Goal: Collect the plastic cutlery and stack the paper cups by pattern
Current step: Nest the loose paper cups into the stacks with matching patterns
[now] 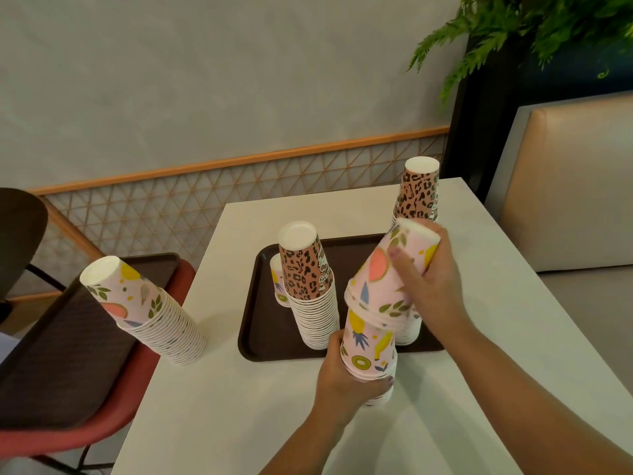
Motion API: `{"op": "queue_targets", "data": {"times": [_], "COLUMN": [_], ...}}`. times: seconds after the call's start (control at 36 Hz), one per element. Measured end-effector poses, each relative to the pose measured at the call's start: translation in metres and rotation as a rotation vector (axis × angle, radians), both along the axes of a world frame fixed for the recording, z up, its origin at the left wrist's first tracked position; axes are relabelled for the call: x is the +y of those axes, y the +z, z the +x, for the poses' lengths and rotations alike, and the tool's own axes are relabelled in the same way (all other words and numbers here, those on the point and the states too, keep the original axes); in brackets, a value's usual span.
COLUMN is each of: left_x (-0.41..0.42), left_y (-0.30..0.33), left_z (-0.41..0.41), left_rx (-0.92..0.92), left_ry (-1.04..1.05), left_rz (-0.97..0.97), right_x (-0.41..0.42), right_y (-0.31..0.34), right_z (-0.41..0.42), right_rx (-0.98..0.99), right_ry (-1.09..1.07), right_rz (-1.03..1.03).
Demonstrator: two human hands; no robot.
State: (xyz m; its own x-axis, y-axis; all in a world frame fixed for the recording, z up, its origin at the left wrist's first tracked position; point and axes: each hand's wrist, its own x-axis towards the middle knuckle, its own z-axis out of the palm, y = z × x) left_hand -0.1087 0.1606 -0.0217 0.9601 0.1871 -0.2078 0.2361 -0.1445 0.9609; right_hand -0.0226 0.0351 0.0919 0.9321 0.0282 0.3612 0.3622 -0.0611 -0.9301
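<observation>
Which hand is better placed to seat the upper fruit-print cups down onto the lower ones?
The right hand. It already grips the tilted upper fruit-print cups near their top, so it can press them down. The left hand holds the lower fruit-print cups steady from below.

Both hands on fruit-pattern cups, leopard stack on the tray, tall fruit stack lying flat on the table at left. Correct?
Not quite: the head view shows the tall fruit stack standing upturned and leaning, not flat. Both hands do grip fruit cups; the leopard stack is on the tray.
</observation>
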Motion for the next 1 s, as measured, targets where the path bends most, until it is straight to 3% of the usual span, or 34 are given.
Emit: {"op": "queue_targets", "data": {"times": [0.17,0.33,0.72,0.81,0.92,1.0], "left_x": [0.003,0.001,-0.001,-0.002,-0.001,-0.002], "left_y": [0.0,0.005,0.012,0.016,0.022,0.026], "left_z": [-0.001,0.001,-0.004,-0.003,0.0,0.001], "left_rx": [0.003,0.003,-0.042,-0.051,-0.101,-0.136], "left_ry": [0.023,0.027,0.023,0.037,0.045,0.044], "left_rz": [0.016,0.009,0.015,-0.005,-0.029,-0.049], "right_x": [-0.015,-0.019,-0.014,-0.013,-0.006,0.0], "right_y": [0.025,0.017,-0.043,-0.036,-0.018,-0.013], "right_z": [0.023,0.032,0.026,0.019,-0.001,-0.013], "right_rx": [-0.109,-0.173,0.112,0.019,-0.138,-0.063], "right_ry": [-0.177,-0.188,-0.104,-0.181,-0.012,0.194], "right_rz": [0.163,-0.033,-0.342,-0.322,-0.254,-0.316]}}
